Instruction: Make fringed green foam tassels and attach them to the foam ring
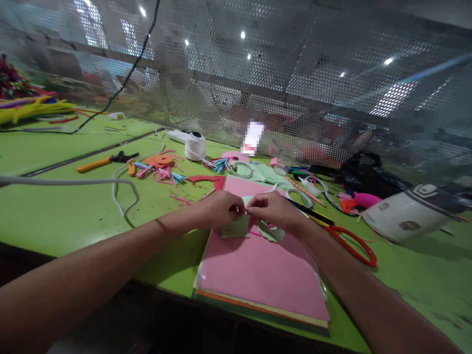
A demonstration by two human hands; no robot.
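Note:
My left hand [221,209] and my right hand [276,210] meet over a stack of coloured paper sheets [258,275], pink on top. Both are closed, thumbs and fingers pinched together with their tips almost touching. Whatever is between the fingertips is too small to make out. Just below the left fingers lies a pale green paper piece [236,227]. A cut, curled green paper piece [271,232] with pink bits is under the right hand. More light green paper [265,173] lies beyond the stack.
Red-handled scissors [356,248] lie right of the stack, near a grey-white container [400,214]. Orange-handled pliers [98,163], a white thread spool [195,147] and paper scraps are at left. A white cable [66,181] crosses the green table. Perforated mesh [295,93] stands behind.

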